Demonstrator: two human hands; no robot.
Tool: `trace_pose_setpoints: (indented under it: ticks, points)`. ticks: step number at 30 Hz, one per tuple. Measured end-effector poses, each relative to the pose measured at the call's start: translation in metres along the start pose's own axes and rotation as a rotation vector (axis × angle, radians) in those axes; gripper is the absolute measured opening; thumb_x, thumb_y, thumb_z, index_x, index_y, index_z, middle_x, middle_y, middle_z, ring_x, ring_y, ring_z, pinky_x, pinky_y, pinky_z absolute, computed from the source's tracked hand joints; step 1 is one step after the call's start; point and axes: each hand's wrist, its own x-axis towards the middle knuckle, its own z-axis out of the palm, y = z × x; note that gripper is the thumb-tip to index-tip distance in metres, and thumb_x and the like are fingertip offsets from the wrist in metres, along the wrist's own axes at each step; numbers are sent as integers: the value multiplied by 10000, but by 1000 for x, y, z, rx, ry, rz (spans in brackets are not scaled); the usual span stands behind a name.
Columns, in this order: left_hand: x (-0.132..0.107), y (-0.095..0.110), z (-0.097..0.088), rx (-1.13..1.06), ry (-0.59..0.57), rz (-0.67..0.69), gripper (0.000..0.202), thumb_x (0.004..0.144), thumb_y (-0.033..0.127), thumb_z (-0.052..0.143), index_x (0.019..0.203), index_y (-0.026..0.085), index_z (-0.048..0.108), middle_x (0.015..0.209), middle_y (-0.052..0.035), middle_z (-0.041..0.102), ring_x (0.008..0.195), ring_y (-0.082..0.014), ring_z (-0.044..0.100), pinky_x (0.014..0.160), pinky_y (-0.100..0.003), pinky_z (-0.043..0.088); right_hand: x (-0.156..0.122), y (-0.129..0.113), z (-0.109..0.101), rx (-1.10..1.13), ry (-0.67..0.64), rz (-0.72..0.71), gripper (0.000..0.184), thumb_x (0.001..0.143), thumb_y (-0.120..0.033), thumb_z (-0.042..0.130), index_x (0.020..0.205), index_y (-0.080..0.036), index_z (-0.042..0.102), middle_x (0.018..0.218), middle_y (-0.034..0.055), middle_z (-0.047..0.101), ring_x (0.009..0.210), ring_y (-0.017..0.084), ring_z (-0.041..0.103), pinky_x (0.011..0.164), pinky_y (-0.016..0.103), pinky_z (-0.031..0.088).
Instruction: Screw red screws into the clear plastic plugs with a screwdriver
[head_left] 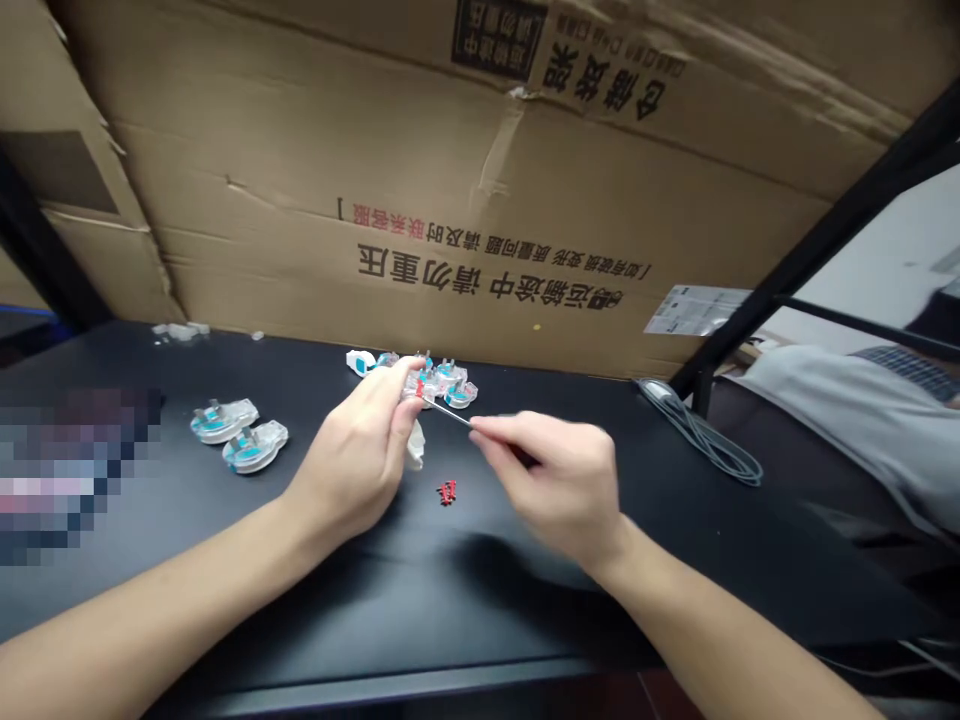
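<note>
My left hand point(358, 440) is closed on a small clear plug piece point(411, 384) with a red part point(420, 388) at its edge. Pinched in my right hand point(555, 480) is a thin metal tool point(448, 411); its tip reaches the red part, and its handle end is hidden by the hand. Behind my left hand lie several clear plugs point(459, 388) with blue inside and metal prongs. A white plug shell point(415, 447) sits just below the fingers. Several tiny red parts point(447, 492) lie on the black tabletop between my hands.
Two more clear plugs point(255, 446) rest to the left. Small white bits point(180, 331) lie at the back left. A large cardboard sheet point(300, 150) stands behind the table point(360, 620). At right are a coiled grey cable point(709, 435), a black frame post point(780, 240) and grey cloth point(847, 410).
</note>
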Motion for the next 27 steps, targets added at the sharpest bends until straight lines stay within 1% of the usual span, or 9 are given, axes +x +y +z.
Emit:
trace_pose_setpoints:
  ticks: [3, 9, 11, 14, 18, 20, 22, 25, 27]
  points:
    - [-1, -1, -1, 23, 9, 48, 410, 1030, 262, 319, 1341, 76, 513, 1203, -146, 662, 1132, -248, 630, 993, -344, 489, 2, 1, 2, 93, -203, 83, 275, 926, -400, 578, 944, -171, 729, 537, -31, 561, 411, 86, 417, 421, 221, 362]
    - [-3, -2, 1, -13, -55, -40, 430, 1042, 284, 294, 1337, 89, 538, 1180, -117, 677, 1092, -221, 647, 979, -308, 490, 0, 3, 1, -235, -6, -198, 240, 913, -257, 573, 1036, -200, 771, 632, 25, 640, 553, 118, 530, 564, 254, 414]
    - [-2, -1, 1, 14, -30, -24, 438, 1040, 285, 296, 1339, 67, 530, 1207, -137, 666, 1127, -237, 631, 999, -331, 480, 2, 1, 2, -21, -50, 34, 254, 907, -321, 588, 1017, -181, 770, 597, 7, 615, 492, 102, 478, 502, 243, 393]
    - [0, 0, 0, 25, -16, 18, 435, 1037, 278, 300, 1346, 61, 515, 1220, -147, 658, 1141, -240, 623, 1006, -343, 478, 5, -1, 3, 270, -320, 318, 345, 902, -399, 567, 1048, -138, 740, 513, -38, 528, 380, 78, 322, 373, 227, 285]
    - [-2, 0, 1, 7, -41, 5, 420, 1039, 279, 300, 1355, 98, 510, 1175, -119, 680, 1101, -225, 647, 965, -327, 506, 0, 0, 0, -2, -22, -49, 238, 857, -272, 627, 1021, -186, 776, 552, -8, 585, 486, 87, 434, 500, 227, 363]
    - [-3, 0, 2, 16, -36, 5, 413, 1039, 278, 299, 1345, 104, 515, 1141, -114, 688, 1075, -225, 657, 950, -327, 515, -4, -1, -2, -101, -4, -139, 259, 855, -225, 616, 1049, -214, 786, 569, 6, 606, 523, 97, 461, 538, 239, 378]
    - [-3, 1, 3, 27, -29, 32, 401, 1036, 274, 306, 1324, 98, 523, 1160, -126, 680, 1089, -231, 651, 964, -337, 509, -4, -2, -3, 31, -18, -11, 238, 869, -261, 617, 1020, -196, 789, 599, 18, 621, 529, 102, 485, 525, 238, 393]
    - [-2, 2, 3, -10, -44, 67, 379, 1034, 262, 314, 1292, 98, 538, 1194, -135, 673, 1106, -225, 644, 973, -331, 501, 2, 1, -3, 439, -318, 361, 298, 846, -369, 663, 1052, -170, 750, 505, -43, 522, 400, 74, 360, 383, 211, 278]
    - [0, 1, 3, -70, -63, 29, 369, 1033, 268, 324, 1287, 117, 546, 1203, -120, 675, 1108, -215, 643, 970, -323, 497, 6, 7, -3, 540, -357, 425, 321, 823, -387, 687, 1053, -166, 729, 514, -60, 507, 396, 61, 337, 376, 198, 253]
